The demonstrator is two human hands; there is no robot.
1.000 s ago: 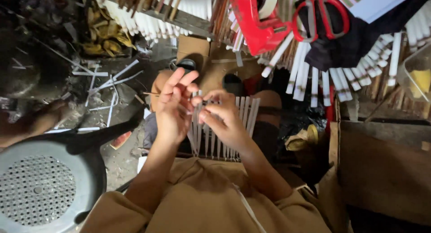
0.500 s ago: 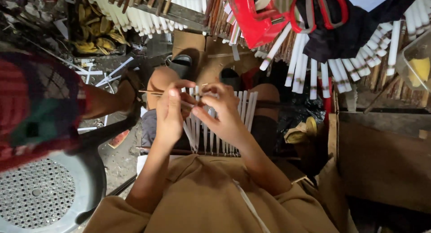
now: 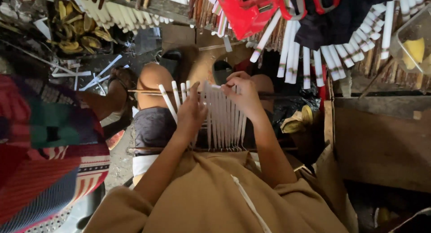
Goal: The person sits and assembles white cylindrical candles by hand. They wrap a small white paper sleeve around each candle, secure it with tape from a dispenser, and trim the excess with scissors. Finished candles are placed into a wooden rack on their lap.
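both hands work at a row of white sticks [image 3: 223,120] laid across the person's lap. left hand [image 3: 192,111] rests on the left part of the row, palm down and fingers bent, pinching sticks there. right hand [image 3: 244,94] sits at the top of the row, fingers curled around the upper ends of a few sticks.

the sticks are thin, pale and straight, set side by side like a small fence, close together and roughly upright in the picture. three or four at the left edge lean outward, fanned apart from the rest. a thin wooden rod [image 3: 148,92] crosses near their tops, and a second rod [image 3: 148,149] crosses near their lower ends. the row lies over dark shorts [image 3: 152,125] and between the bare knees, above a tan shirt [image 3: 211,192].

around the lap the ground is grey and dirty, strewn with loose white sticks [image 3: 96,76]. more white sticks with coloured bands [image 3: 310,58] hang from a cluttered bench ahead, beside a red bag [image 3: 244,13] and red-handled scissors [image 3: 310,4]. a brown box [image 3: 381,138] stands at the right. another person in a striped red garment [image 3: 40,170] crowds the left edge.
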